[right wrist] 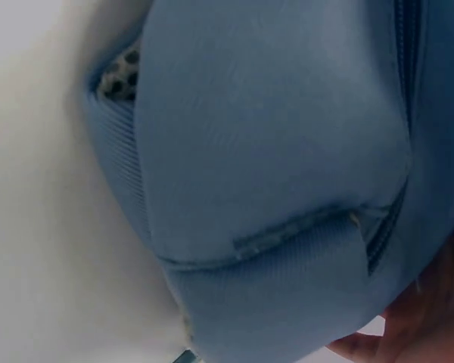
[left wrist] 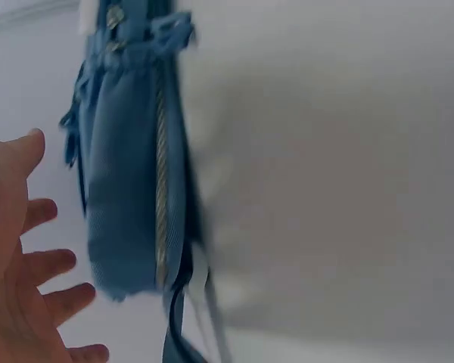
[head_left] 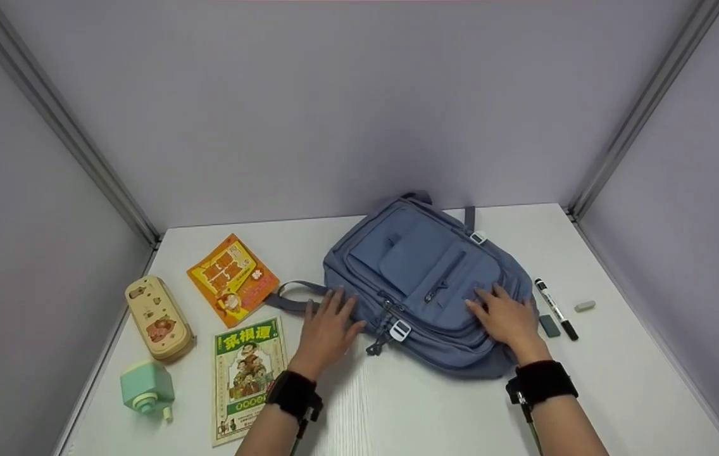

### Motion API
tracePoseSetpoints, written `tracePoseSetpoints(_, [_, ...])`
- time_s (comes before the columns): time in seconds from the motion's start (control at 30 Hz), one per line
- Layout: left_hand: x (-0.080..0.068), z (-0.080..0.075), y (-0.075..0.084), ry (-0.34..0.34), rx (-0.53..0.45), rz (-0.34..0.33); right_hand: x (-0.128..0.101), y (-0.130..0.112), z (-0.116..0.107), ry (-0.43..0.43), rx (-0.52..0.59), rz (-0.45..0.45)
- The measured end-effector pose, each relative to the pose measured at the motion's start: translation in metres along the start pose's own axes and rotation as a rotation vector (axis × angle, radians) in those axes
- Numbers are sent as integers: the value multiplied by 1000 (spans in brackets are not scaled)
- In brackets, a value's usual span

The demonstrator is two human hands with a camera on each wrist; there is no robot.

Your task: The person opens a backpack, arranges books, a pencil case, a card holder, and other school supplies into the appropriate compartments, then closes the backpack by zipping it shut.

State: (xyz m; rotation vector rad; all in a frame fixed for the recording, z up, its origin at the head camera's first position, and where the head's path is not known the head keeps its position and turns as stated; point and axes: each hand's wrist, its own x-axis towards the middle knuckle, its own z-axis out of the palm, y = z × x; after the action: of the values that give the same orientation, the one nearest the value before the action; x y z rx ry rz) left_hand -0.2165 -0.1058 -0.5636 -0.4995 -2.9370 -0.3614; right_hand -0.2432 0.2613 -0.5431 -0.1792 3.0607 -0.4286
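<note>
A blue backpack [head_left: 423, 259] lies tilted on the white table, front pocket and zippers facing up. My left hand [head_left: 325, 335] is at its left side, fingers spread, the fingertips overlapping the bag's edge near the strap in the head view. The left wrist view has this hand [left wrist: 23, 265] with fingers apart beside the bag's side [left wrist: 125, 181]. My right hand [head_left: 508, 320] rests on the lower right of the bag's front, fingers spread. In the right wrist view, the bag's side [right wrist: 272, 113] hides much of the right hand [right wrist: 431, 318].
Left of the bag are an orange booklet [head_left: 233, 278], a green-and-cream book [head_left: 249, 380], a yellow pencil case [head_left: 158, 320] and a mint-green cube-shaped device [head_left: 147, 386]. To the right lie a marker [head_left: 556, 308], a dark eraser [head_left: 549, 325] and a small pale block [head_left: 585, 306]. Grey partitions [head_left: 359, 114] surround the table.
</note>
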Motion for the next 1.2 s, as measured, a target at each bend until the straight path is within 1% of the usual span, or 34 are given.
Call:
tracePoseSetpoints(0.1, [7,10,8,0,48,29,0,0,2,-7,-10,0])
tracePoseSetpoints(0.2, [11,17,8,14,102,27,1,1,3,-5,-25,-9])
tracePoseSetpoints(0.23, [10,18,7,15,116,23,2,0,4,-6,-29,-13])
tracePoseSetpoints(0.37, [1,17,0,30,141,24,5,-3,8,-17,-49,-40])
tracePoseSetpoints(0.57, [-18,13,-9,72,125,24,11,-10,13,-15,-72,-107])
tracePoseSetpoints(0.67, [-24,12,-14,70,112,13,11,-16,15,-21,-66,-123])
tracePoseSetpoints(0.73, [-26,10,-18,65,100,1,10,-20,16,-32,-58,-127])
tracePoseSetpoints(0.93, [-23,2,-27,28,76,-55,1,-34,17,-85,-10,-137])
tracePoseSetpoints(1.1, [-19,-4,-36,-42,54,-105,-9,-47,15,-122,4,-153])
tracePoseSetpoints(1.2, [-15,-6,-42,-98,41,-138,-15,-55,14,-135,10,-168])
